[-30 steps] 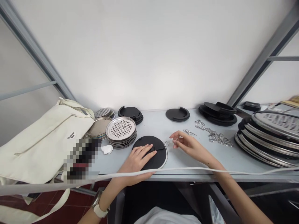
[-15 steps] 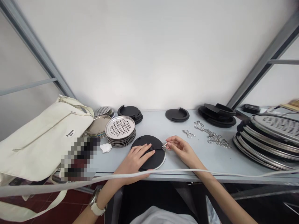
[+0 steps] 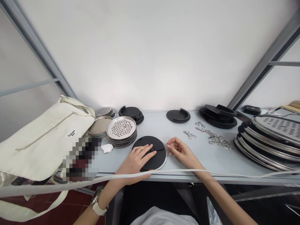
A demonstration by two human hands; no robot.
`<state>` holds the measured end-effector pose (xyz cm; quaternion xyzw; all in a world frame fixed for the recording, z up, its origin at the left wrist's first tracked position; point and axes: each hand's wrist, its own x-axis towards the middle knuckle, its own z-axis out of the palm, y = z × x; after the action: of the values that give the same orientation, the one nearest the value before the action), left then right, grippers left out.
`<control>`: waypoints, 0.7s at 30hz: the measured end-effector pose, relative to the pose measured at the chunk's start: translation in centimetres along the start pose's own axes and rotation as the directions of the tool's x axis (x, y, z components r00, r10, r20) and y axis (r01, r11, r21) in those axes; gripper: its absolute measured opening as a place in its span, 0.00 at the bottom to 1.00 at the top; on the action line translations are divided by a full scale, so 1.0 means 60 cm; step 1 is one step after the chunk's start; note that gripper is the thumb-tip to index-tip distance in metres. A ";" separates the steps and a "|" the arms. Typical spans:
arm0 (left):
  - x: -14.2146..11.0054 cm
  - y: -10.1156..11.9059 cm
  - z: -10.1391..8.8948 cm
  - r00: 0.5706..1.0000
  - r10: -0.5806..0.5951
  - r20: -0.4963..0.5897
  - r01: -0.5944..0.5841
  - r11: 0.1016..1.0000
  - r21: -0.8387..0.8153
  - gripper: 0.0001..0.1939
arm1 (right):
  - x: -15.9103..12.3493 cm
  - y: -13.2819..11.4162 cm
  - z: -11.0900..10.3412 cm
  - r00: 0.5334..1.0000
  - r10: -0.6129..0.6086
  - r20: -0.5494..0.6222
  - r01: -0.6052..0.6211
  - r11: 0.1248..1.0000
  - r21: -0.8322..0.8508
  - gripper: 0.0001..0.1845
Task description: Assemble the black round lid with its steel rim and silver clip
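Note:
A round black disc with a thin metal rim (image 3: 156,144) lies near the front edge of the grey table (image 3: 211,162). My left hand (image 3: 137,161) rests flat on the disc with fingers stretched out. My right hand (image 3: 181,152) sits at the disc's right edge. Its fingertips pinch a small metal clip (image 3: 167,152) against the rim.
A stack of perforated metal discs (image 3: 121,130) stands behind the disc, with more metal plates (image 3: 99,126) to its left. Black discs (image 3: 131,112), (image 3: 178,115), (image 3: 219,115) line the back. Loose metal clips (image 3: 214,137) lie at right, large metal trays (image 3: 269,137) beyond. A cream bag (image 3: 42,140) lies at left.
My right hand has drawn the small metal clip leftward from the open table to the disc's right rim. My left hand has stayed on the disc.

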<state>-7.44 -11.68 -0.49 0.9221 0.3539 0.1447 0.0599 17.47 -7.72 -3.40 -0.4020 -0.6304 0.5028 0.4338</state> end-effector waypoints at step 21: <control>0.000 0.001 -0.002 1.000 -0.012 0.018 0.012 1.000 0.005 0.33 | 0.004 -0.009 -0.008 0.999 0.041 -0.029 -0.037 0.992 0.124 0.14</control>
<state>-7.48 -11.72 -0.35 0.9212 0.3595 0.1353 0.0615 17.80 -7.47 -2.78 -0.3945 -0.5834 0.5427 0.4577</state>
